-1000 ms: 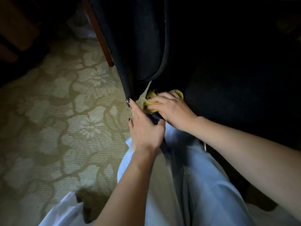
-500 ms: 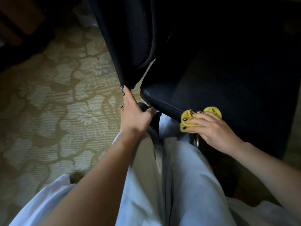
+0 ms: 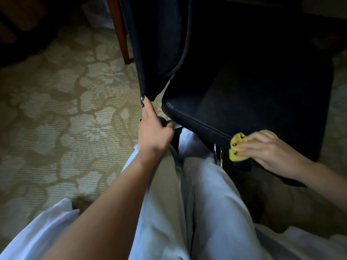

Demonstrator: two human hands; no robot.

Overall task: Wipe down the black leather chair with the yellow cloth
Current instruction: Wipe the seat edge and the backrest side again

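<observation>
Four fingers (image 3: 249,145) of the right hand (image 3: 268,152) lie pressed together across the yellow cloth (image 3: 234,149), their tips curled over the bunched wad. The wad sits against the front edge of the black leather chair (image 3: 244,102), and the thumb is hidden. The left hand (image 3: 153,132) points its forefinger up to touch the lower corner of the chair's back, its other fingers folded round a dark rounded part (image 3: 163,120) just under the chair. The cloth looks soft, light and easily crumpled, so it is best held wadded under the palm. The leather seems smooth and probably slick, and the chair may shift unless steadied.
</observation>
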